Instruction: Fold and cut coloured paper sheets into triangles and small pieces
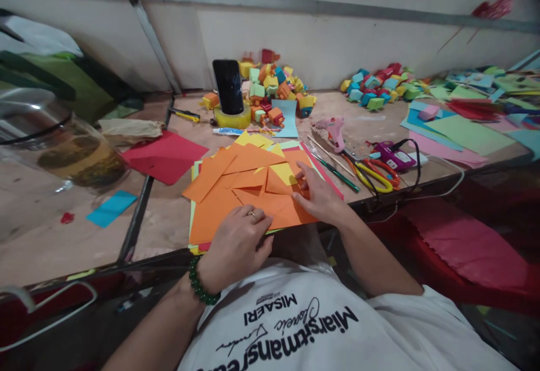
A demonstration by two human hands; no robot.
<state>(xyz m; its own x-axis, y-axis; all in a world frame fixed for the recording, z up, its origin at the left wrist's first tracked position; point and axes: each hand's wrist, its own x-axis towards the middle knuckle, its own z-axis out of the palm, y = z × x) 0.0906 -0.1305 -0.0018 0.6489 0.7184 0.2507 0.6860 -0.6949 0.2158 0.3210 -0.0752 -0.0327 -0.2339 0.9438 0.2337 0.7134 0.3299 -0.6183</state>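
Observation:
A stack of coloured paper (215,213), mostly orange on top with some yellow, lies at the table's front edge. My left hand (240,238), with a ring and a green bead bracelet at the wrist, rests at the stack's near edge. Its fingers are curled, and whatever they may grip is hidden. My right hand (316,193) is over the right side of the stack with its fingers apart, touching the orange sheets. Loose orange pieces (248,179) lie between the two hands.
Behind the stack, a phone (228,86) stands in a yellow tape roll (232,119) beside folded paper cubes (270,86). Scissors (373,177), a pink glue gun (335,132) and a purple device (392,156) lie right. A glass jar (80,157) and red paper (166,157) are left.

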